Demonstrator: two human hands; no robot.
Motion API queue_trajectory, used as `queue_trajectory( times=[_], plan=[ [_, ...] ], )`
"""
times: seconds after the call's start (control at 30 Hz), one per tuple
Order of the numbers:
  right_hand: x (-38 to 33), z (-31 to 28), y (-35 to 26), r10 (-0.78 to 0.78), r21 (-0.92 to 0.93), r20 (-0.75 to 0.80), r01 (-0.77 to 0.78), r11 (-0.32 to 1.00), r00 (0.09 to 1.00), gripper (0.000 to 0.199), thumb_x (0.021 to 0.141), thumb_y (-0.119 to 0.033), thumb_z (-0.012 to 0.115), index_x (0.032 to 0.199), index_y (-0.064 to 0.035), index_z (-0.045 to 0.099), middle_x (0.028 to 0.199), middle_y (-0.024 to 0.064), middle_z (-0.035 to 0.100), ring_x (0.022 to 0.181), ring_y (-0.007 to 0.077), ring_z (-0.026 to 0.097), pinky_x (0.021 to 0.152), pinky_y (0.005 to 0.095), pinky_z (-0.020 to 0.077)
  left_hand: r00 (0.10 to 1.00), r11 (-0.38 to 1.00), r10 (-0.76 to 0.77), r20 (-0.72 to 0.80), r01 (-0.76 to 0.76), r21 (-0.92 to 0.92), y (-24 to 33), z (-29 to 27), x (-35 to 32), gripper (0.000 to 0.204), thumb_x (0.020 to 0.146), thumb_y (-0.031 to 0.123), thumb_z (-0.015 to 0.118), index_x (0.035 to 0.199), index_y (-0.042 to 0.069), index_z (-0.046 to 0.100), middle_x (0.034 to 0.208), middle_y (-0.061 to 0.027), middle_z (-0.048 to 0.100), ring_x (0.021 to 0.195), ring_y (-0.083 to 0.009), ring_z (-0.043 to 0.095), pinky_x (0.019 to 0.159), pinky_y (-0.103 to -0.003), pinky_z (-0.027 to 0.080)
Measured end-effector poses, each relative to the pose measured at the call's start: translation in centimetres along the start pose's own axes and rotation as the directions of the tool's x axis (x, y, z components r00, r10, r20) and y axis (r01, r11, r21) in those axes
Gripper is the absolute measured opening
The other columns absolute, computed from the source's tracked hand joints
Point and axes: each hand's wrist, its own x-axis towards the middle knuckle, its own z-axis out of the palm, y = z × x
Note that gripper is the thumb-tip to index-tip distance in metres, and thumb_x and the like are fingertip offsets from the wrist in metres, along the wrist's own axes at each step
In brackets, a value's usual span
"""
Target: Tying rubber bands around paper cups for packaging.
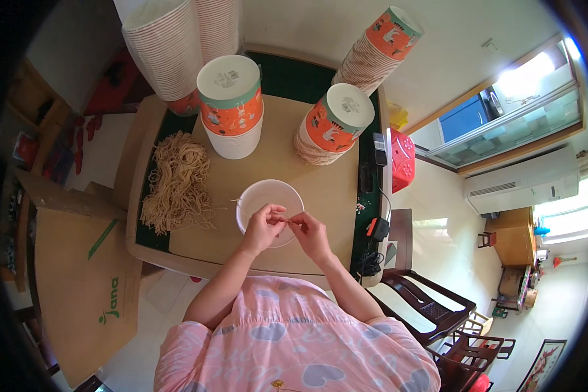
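Note:
My left hand (266, 228) and my right hand (310, 234) meet over the open white paper bucket (247, 201), fingertips pinched close together. Between them is a thin bit of what looks like string, mostly hidden by the fingers. A short end of string (234, 200) sticks out at the bucket's left rim. To the left, a loose heap of beige strings (178, 186) lies on the table. Beyond the bucket stand two upside-down stacks of paper buckets, an orange-and-green printed one (232, 108) and a second printed one (333, 124).
Tall bucket stacks rise at the back left (166, 52) and back right (379, 49). Along the table's right edge lie a black-and-orange device (377, 228) and cables (370, 263). A large cardboard box (78, 274) stands left, a dark wooden chair (431, 304) right.

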Motion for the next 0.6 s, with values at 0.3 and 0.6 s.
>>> queue_trajectory(
  times=[0.3,0.6],
  plan=[
    [0.0,0.2,-0.5,0.026,0.044,-0.020,-0.025,0.999,0.999,0.008,0.081,-0.002,0.063,0.087,0.0002,0.059,0.071,0.0040,0.061,0.063,0.0064,0.056,0.055,0.0211,0.0451,0.998,0.997,-0.068,0.002,0.068,0.046,-1.3,-0.2,0.4,0.006,0.083,0.007,0.060,0.082,0.001,0.060,0.070,-0.0032,0.064,0.057,-0.0064,0.057,0.044,-0.020,0.043],
    [-0.1,0.2,0.4,0.023,0.070,-0.034,-0.021,0.997,0.999,0.007,0.081,-0.002,0.063,0.085,0.0003,0.057,0.071,0.0060,0.062,0.064,0.0090,0.059,0.058,0.0224,0.0470,0.993,0.994,-0.113,-0.020,0.113,0.001,-1.2,-0.1,0.7,0.019,0.089,0.017,0.055,0.079,0.002,0.059,0.070,-0.0047,0.064,0.053,-0.0071,0.056,0.041,-0.020,0.041]
  ],
)
